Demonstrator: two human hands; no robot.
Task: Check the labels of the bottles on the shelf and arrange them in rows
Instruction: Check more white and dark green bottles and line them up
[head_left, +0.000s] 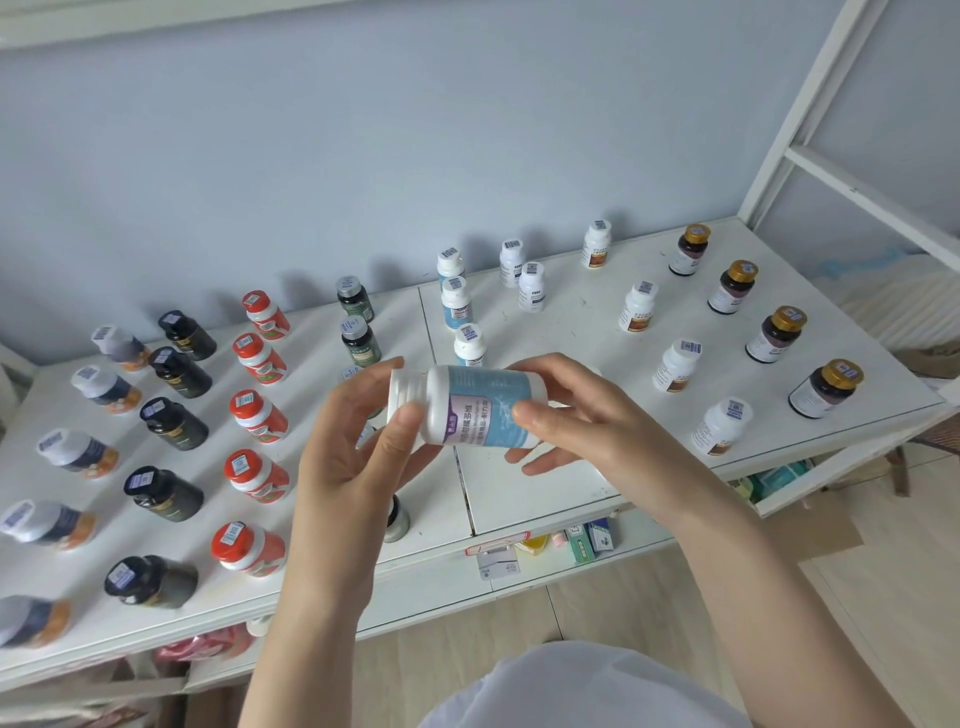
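I hold a white bottle with a light blue label (478, 408) sideways above the white shelf (545, 499), cap to the left. My left hand (358, 441) grips the cap end and my right hand (566, 415) grips the bottom end. Behind it, three more blue-label bottles (457, 304) stand in a row running toward the wall. Rows of orange-capped bottles (257, 418), black bottles (174, 423) and dark green bottles (357, 340) stand to the left.
Gold-capped dark bottles (776, 335) and white bottles with brown labels (675, 366) line the right side. White-capped bottles with orange bases (78, 452) stand far left. Small boxes (587, 540) lie on a lower shelf. A white frame post (800, 109) rises at the right.
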